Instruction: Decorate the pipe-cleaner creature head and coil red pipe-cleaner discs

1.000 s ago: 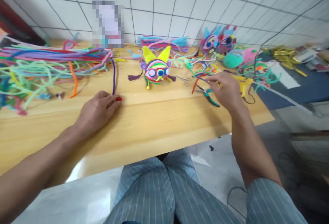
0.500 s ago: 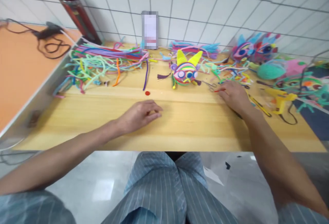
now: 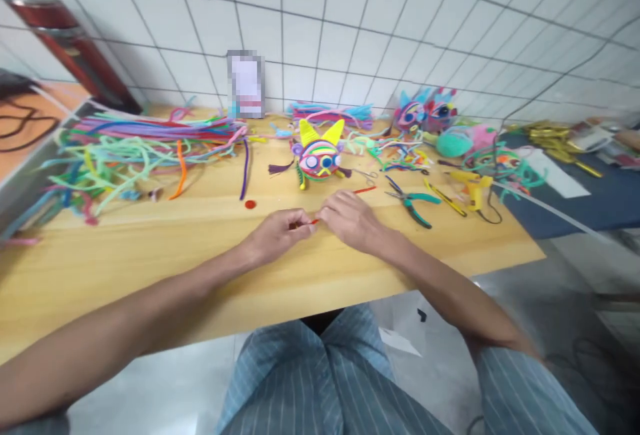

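Observation:
My left hand (image 3: 281,235) and my right hand (image 3: 351,223) are close together above the front of the wooden table, both closed. Between their fingertips a short red pipe cleaner (image 3: 315,222) shows, pinched from both sides. More red pipe cleaner (image 3: 365,189) sticks out behind my right hand; whether it is the same piece is hidden. Just beyond my left hand lies a small red coiled disc (image 3: 251,204). A striped mask-like pipe-cleaner figure (image 3: 321,160) with yellow ears sits farther back.
Green-handled pliers (image 3: 419,209), scissors (image 3: 371,176), a yellow utility knife (image 3: 445,196) and a yellow glue gun (image 3: 471,186) lie to the right. Loose pipe cleaners (image 3: 115,162) pile up at left. A phone (image 3: 246,82) leans on the tiled wall beside a red thermos (image 3: 70,48).
My right hand has come left from beside the scissors with the red pipe cleaner, uncovering the pliers. My left hand has closed on the pipe cleaner. The view has swung to the right.

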A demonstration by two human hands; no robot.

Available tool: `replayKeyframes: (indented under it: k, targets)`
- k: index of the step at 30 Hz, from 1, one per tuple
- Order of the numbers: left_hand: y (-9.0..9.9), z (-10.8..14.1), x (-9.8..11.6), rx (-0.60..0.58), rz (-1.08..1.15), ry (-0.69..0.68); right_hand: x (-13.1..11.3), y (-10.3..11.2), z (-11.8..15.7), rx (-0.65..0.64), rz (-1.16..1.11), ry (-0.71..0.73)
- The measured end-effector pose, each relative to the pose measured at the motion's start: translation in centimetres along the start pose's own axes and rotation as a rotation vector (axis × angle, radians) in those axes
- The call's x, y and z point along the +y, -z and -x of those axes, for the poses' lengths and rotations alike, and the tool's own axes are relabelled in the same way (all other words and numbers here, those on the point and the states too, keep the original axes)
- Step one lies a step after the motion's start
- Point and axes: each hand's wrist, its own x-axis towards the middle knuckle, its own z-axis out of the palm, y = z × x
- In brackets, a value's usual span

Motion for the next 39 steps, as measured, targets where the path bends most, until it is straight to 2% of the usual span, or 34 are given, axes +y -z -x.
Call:
replayKeyframes:
  k: [5,11,17,22,30,39]
  targets:
    - [0.5,-0.1,-1.1,0.097,-0.093,-0.013,-0.4,-1.8,0.2,-0.028,-0.026,-0.031]
    - [0.3,0.4,-1.5,0.133,-0.232,-0.047,-1.3,-3.0,0.5,-0.031,-0.154,-0.122]
    - [0.5,0.3,-1.5,0.087,-0.318,-0.098,-1.0,-3.2,0.8,-0.023,-0.138,-0.114]
    - [0.6,0.3,-1.3,0.072,-0.339,-0.074,-1.0,-3.3,1.1,-0.010,-0.170,-0.101]
    - [0.0,0.6,-1.1,0.159,-0.419,-0.180,-1.4,-3.3,0.9,0.041,-0.252,-0.139]
    - [-0.5,0.8,-2.0,0.289,-0.481,-0.319,-2.0,-3.5,0.8,0.091,-0.294,-0.236]
